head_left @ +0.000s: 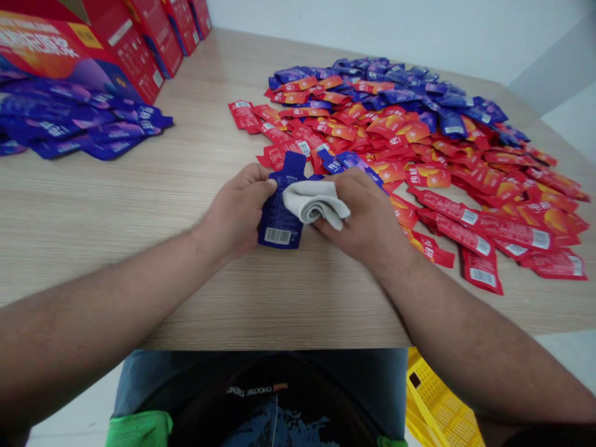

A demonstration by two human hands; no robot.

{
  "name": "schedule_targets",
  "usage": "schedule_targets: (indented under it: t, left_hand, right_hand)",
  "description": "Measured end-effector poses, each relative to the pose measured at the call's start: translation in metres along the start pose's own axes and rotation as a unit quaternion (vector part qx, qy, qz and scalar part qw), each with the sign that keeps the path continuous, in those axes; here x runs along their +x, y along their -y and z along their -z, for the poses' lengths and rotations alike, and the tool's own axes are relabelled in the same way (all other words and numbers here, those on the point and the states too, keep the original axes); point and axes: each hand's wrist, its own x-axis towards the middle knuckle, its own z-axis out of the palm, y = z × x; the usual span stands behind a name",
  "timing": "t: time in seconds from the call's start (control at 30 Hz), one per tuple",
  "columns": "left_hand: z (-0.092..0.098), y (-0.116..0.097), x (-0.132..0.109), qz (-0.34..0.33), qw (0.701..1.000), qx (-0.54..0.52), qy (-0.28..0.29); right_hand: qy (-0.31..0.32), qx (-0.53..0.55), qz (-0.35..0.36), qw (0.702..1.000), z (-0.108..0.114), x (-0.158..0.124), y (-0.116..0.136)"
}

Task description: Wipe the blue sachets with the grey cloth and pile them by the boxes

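Observation:
Between thumb and fingers, my left hand point(239, 208) grips a blue sachet point(279, 214) by its left edge. The sachet is upright, its narrow neck at the top and a white barcode label near the bottom. My right hand point(365, 214) is closed around a folded pale grey cloth point(314, 202), which lies against the sachet's right side or just in front of it; I cannot tell if they touch. The right fingertips are partly hidden by the cloth. Just behind the right hand lies another blue sachet point(358, 162) on the edge of a pile.
A wide pile of red sachets point(391, 127) with blue sachets point(449, 99) at its back covers the right of the wooden table point(195, 310). More blue sachets point(69, 118) lie at left before red boxes point(123, 53). A yellow basket point(442, 403) stands below, at right.

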Motion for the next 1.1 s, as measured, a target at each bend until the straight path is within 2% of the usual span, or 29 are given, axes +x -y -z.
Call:
schedule_targets:
  t: [0.1, 0.23, 0.37, 0.5, 0.73, 0.9, 1.1]
  left_hand:
    - [0.002, 0.003, -0.005, 0.005, 0.999, -0.003, 0.044]
    - [0.005, 0.000, -0.009, -0.025, 0.996, 0.011, 0.079]
    - [0.007, -0.001, -0.010, -0.056, 0.991, 0.059, 0.105]
    - [0.010, 0.000, -0.008, -0.077, 0.988, 0.072, 0.116]
    - [0.012, 0.001, -0.006, -0.086, 0.977, 0.079, 0.176]
    - [0.012, 0.004, -0.006, -0.067, 0.982, 0.113, 0.137]
    - [0.005, 0.002, -0.008, 0.008, 0.997, 0.010, 0.078]
  right_hand:
    - [-0.021, -0.008, -0.007, 1.000, 0.004, 0.003, -0.009]
    - [-0.053, -0.033, -0.037, 0.997, 0.007, 0.006, -0.016]
    - [-0.029, -0.014, -0.018, 0.999, 0.008, 0.006, -0.014]
    - [-0.042, -0.020, -0.031, 0.998, 0.009, 0.007, -0.015]
    - [-0.056, -0.003, -0.028, 0.998, 0.008, 0.009, -0.021]
    - [-0.050, -0.002, -0.004, 0.999, 0.005, 0.006, -0.014]
    - [-0.025, 0.011, 0.010, 1.000, -0.001, 0.003, -0.006]
